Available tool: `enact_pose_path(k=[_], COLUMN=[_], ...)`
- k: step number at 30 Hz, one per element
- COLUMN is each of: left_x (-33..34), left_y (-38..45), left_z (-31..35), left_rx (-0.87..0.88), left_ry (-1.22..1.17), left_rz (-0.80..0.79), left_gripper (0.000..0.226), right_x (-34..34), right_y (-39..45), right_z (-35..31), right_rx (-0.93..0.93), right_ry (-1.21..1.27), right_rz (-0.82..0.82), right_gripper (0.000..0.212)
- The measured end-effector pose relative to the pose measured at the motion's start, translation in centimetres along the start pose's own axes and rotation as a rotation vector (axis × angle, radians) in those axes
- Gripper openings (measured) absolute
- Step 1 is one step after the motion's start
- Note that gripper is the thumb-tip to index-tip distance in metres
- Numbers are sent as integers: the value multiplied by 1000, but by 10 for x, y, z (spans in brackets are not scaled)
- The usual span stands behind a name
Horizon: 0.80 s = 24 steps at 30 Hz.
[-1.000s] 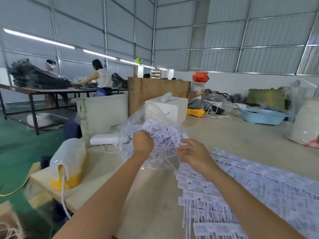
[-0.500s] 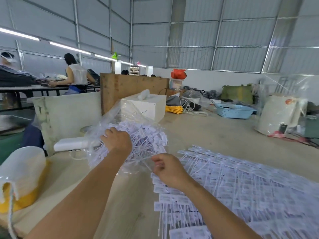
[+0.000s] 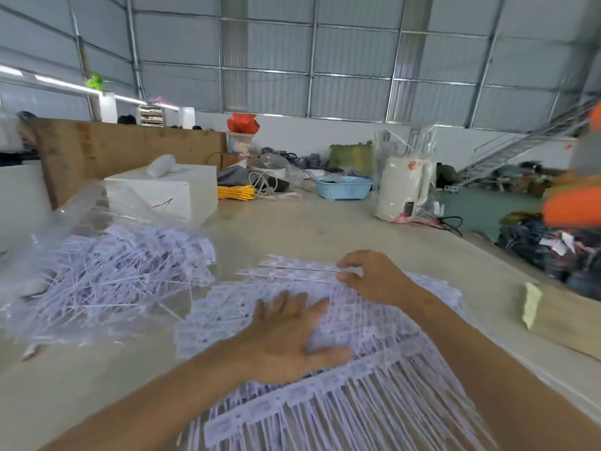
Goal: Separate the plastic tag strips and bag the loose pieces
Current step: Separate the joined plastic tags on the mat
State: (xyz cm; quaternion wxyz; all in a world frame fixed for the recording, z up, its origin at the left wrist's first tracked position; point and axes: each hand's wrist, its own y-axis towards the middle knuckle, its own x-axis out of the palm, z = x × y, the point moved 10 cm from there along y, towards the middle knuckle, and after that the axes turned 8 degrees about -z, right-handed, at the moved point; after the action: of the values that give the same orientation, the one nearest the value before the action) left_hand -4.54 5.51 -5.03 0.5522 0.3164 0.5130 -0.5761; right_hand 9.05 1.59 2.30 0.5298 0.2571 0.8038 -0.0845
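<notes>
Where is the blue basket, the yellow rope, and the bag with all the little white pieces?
blue basket (image 3: 344, 187): head view, on its front wall.
yellow rope (image 3: 234, 192): head view, middle of the coil.
clear bag (image 3: 97, 271): head view, on the plastic over the loose pieces.

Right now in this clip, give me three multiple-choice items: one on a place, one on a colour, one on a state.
1. Where does the clear bag of loose tags lie relative to the stack of joined strips?
A. To its left
B. On top of it
C. Under the table

2. What colour is the basket at the far end of the table?
A. Red
B. Light blue
C. Black

3. What is the left hand doing?
A. Holding scissors
B. Inside the bag
C. Lying flat on the strips

Answers: 1 A, the bag lies left of the stack; 2 B, its mesh wall is light blue; 3 C, fingers spread, palm down.
</notes>
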Motion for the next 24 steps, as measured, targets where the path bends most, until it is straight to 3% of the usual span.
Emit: enact_pose_path(k=[2, 5, 6, 15, 17, 19, 22, 24], left_x=[21, 13, 9, -8, -5, -15, -72, -100], left_y=[2, 13, 16, 37, 36, 36, 51, 68], left_z=[4, -4, -8, -24, -25, -22, -15, -15], left_rx=[8, -27, -34, -59, -58, -73, -111, -153], left_ry=[127, 206, 229, 237, 221, 209, 271, 366], left_rz=[-64, -30, -13, 37, 3, -14, 276, 426], left_gripper=[98, 98, 97, 98, 98, 98, 91, 65], right_x=[-10, -4, -1, -21, -27, -29, -28, -28], right_y=[-12, -22, -23, -15, -22, -27, -26, -25], right_z=[47, 98, 109, 110, 114, 122, 128, 128], right_rx=[108, 280, 316, 210, 246, 317, 389, 383], right_ry=[-109, -247, -254, -86, -116, -176, -184, -151], right_rz=[18, -78, -92, 180, 265, 288, 235, 227], right_gripper=[48, 82, 83, 34, 36, 25, 21, 26])
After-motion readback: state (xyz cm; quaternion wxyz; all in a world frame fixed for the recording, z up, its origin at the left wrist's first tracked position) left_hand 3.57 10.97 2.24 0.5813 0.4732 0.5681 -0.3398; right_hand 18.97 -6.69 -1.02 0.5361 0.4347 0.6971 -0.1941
